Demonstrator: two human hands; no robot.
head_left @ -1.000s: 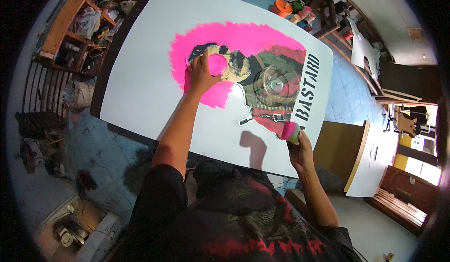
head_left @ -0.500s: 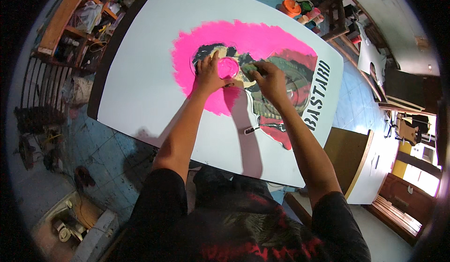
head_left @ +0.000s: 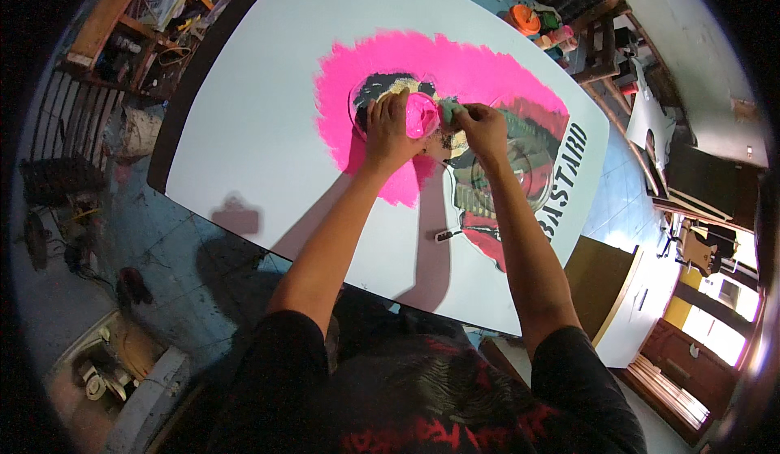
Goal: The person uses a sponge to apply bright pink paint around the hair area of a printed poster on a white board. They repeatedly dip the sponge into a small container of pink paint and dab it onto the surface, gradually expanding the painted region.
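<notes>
My left hand (head_left: 392, 139) is curled around a small round tub of bright pink paint (head_left: 420, 116), fingers on its left side. In my right hand (head_left: 486, 135) is a pinched green sponge (head_left: 448, 113), held at the tub's right rim. Both hands are above a large white board (head_left: 268, 121), which carries a ragged pink painted patch (head_left: 471, 60). Under and beside my hands lies a paint-stained stencil sheet (head_left: 496, 179) smeared with red, green, black and cream. My left hand and the tub hide part of it.
Black lettering (head_left: 566, 179) runs along the board's right side. Beyond the far right edge, an orange bucket (head_left: 524, 20) stands among paint containers. Cluttered wooden shelving (head_left: 130, 23) is at the far left. A brown and white panel (head_left: 601, 287) leans near the board's right front corner.
The tub has tilted and come up toward the sponge, and both hands have drawn together. The sponge has moved from the stencil to the tub's rim. The whole view has shifted slightly.
</notes>
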